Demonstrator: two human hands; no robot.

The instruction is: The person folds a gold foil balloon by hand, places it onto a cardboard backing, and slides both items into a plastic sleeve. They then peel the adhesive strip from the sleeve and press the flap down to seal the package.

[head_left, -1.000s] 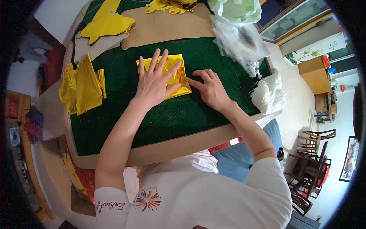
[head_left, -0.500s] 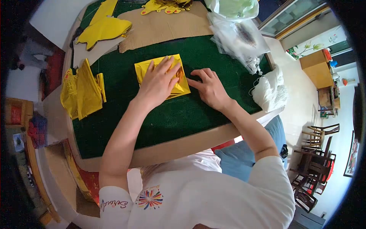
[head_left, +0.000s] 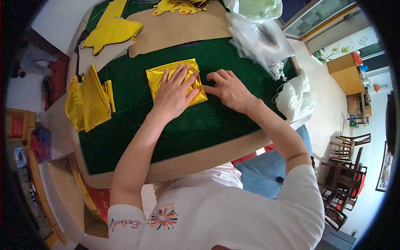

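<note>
A folded square of shiny gold foil (head_left: 158,74) lies on the dark green table cover (head_left: 175,141), in front of me. My left hand (head_left: 174,91) rests flat on top of it, fingers spread and pointing away from me, hiding its middle. At the foil's right edge is my right hand (head_left: 230,89). Its thumb points at the edge, touching or nearly so, and the other fingers are curled. Whether those fingers pinch anything I cannot make out.
Yellow foil pieces (head_left: 89,100) stand at the left edge. Flat yellow cut-outs (head_left: 112,32) lie far left, beside brown cardboard (head_left: 179,29). Clear plastic bags (head_left: 260,41) and a bundle of white string (head_left: 296,98) sit on the right. Dark wooden chairs (head_left: 341,179) stand beyond.
The left hand has pressed flatter on the foil, which looks smoother. My right hand has shifted slightly, with its fingers more curled.
</note>
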